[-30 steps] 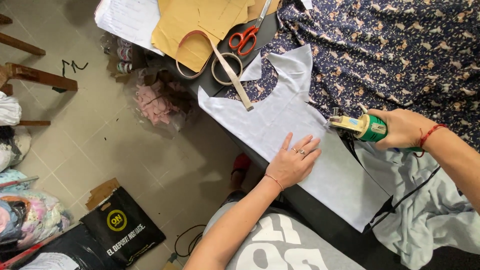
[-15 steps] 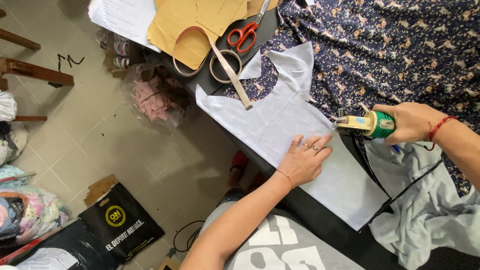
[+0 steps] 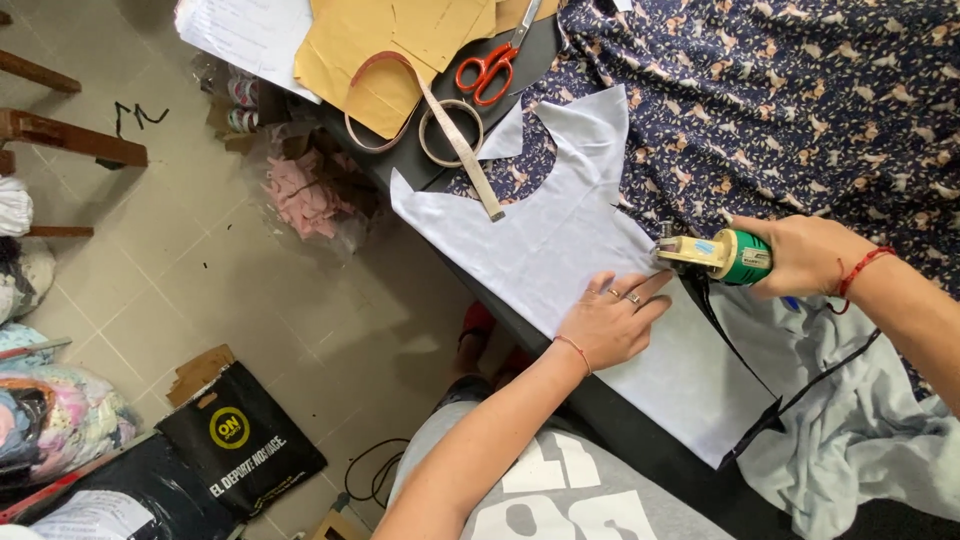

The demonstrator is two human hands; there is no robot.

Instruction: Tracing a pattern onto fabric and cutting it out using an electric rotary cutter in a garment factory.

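Pale pattern piece [image 3: 560, 250] lay flat on the patterned navy fabric [image 3: 800, 110], at the counter [image 3: 620, 420] edge nearest the person. Green electric cutter [image 3: 722, 256] sat at the piece's right edge, blade end facing left.

Changes vs. 1 s ago: cutter appeared to have advanced along that edge, away from the person, w/ the left hand following. Left hand [image 3: 608, 322] was pressed flat on the piece, palm down, fingertips [image 3: 655, 285] just beside the blade. No grip closed there; hand open, holding the piece down by pressure only. Right hand [image 3: 800, 258] had its grip wrapped tight around the cutter body.

Judgement: cut was progressing along the outline, approx. mid-way up the side; dark fabric already parted below the cutter [image 3: 745, 345]. Risk noted: fingertips very close to blade.

Surroundings: pale loose cloth [image 3: 850, 430] to the right, overhanging. Further up the counter: tape measure [image 3: 450, 125], red-handled scissors [image 3: 490, 70], brown paper patterns [image 3: 390, 40]. Pink scraps [image 3: 305, 195] and a black bag [image 3: 240, 450] on the floor.
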